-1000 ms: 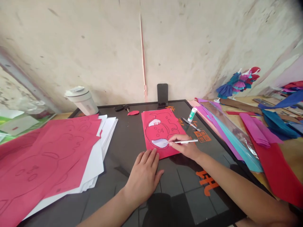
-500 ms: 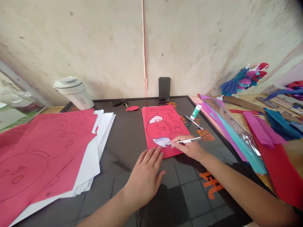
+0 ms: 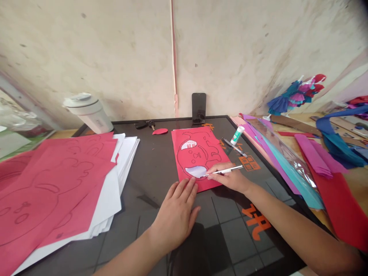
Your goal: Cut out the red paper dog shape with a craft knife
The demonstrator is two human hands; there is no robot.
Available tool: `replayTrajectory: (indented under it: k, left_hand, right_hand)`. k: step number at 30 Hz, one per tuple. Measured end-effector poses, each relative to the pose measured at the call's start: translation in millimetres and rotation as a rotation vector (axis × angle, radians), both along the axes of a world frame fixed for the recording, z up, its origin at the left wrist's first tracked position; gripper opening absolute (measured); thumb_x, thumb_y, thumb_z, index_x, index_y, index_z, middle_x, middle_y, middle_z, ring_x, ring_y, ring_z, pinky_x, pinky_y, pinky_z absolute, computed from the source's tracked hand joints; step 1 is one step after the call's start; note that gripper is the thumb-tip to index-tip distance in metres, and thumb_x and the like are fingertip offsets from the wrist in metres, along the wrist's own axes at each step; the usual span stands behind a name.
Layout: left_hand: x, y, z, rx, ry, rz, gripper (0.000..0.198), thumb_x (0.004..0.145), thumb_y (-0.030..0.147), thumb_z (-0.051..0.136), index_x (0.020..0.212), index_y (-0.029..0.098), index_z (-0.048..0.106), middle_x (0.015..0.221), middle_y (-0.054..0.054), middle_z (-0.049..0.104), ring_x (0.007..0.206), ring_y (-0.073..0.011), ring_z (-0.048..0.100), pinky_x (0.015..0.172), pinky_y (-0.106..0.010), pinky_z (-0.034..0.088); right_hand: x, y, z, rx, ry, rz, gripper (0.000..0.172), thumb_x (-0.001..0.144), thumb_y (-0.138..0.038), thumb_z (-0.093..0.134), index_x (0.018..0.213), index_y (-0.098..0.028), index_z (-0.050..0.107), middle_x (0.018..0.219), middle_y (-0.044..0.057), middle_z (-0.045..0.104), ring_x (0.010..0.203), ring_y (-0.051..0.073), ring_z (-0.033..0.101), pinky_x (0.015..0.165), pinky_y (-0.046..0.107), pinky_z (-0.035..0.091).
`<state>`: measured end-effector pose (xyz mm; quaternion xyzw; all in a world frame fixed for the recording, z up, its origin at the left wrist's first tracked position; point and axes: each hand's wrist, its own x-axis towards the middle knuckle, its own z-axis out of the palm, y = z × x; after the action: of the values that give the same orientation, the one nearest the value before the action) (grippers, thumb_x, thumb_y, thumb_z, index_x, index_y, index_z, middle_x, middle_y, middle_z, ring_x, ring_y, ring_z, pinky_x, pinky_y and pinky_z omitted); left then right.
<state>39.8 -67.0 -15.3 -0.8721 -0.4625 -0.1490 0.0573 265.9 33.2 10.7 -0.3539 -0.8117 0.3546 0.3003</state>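
A red paper sheet [image 3: 193, 152] with a black-outlined animal drawing lies on the dark table. Two leaf-shaped areas show pale in it: the upper one [image 3: 189, 145] has red printed characters, the lower one [image 3: 195, 171] looks lavender-white. My right hand [image 3: 227, 176] grips a slim silver-and-white pen-shaped craft knife [image 3: 232, 169], its tip touching the right end of the lower pale shape. My left hand [image 3: 178, 209] lies flat, fingers stretched out, fingertips on the sheet's lower left edge. A red leaf-shaped paper piece [image 3: 160, 131] rests beyond the sheet.
Left, red drawn sheets [image 3: 71, 180] cover a white paper stack [image 3: 126, 157]; a white cup [image 3: 90, 111] stands behind. A phone [image 3: 199, 108] leans on the wall near keys [image 3: 145, 124]. Right are a glue stick [image 3: 237, 135], a pen [image 3: 234, 147] and coloured paper strips [image 3: 299, 184].
The knife in my right hand has tilted a little lower, its tip still at the lower pale shape. My left hand stays in place. The view has shifted slightly.
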Motion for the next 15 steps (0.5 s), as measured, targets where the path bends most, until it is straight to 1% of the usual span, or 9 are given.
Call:
replayTrajectory:
  k: [6, 11, 15]
  left_hand:
    - [-0.2, -0.1, 0.1, 0.005, 0.01, -0.003, 0.048, 0.102, 0.04, 0.037, 0.138, 0.014, 0.054, 0.147, -0.01, 0.05, 0.128, -0.0299, 0.051, 0.106, -0.045, 0.039]
    - [-0.3, -0.2, 1.1, -0.004, 0.015, 0.0, 0.049, 0.102, 0.041, 0.037, 0.139, 0.014, 0.053, 0.148, -0.011, 0.05, 0.128, -0.0297, 0.051, 0.106, -0.045, 0.04]
    - [0.1, -0.2, 1.5, -0.012, 0.025, -0.006, 0.048, 0.101, 0.038, 0.038, 0.139, 0.012, 0.052, 0.148, -0.012, 0.049, 0.129, -0.0313, 0.051, 0.106, -0.047, 0.04]
  right_hand:
    - [3.4, 4.3, 0.4, -0.015, -0.011, 0.01, 0.019, 0.088, -0.034, 0.066, 0.089, -0.02, 0.078, 0.086, 0.006, 0.079, 0.079, 0.019, 0.074, 0.077, 0.029, 0.058]
    - [5.3, 6.1, 1.0, 0.0, -0.025, 0.023, 0.02, 0.088, -0.034, 0.065, 0.089, -0.019, 0.078, 0.084, 0.007, 0.078, 0.076, 0.019, 0.073, 0.073, 0.029, 0.057]
    - [6.7, 7.3, 0.1, -0.009, -0.026, 0.023, 0.019, 0.087, -0.032, 0.066, 0.089, -0.018, 0.077, 0.085, 0.007, 0.078, 0.078, 0.02, 0.073, 0.073, 0.03, 0.056]
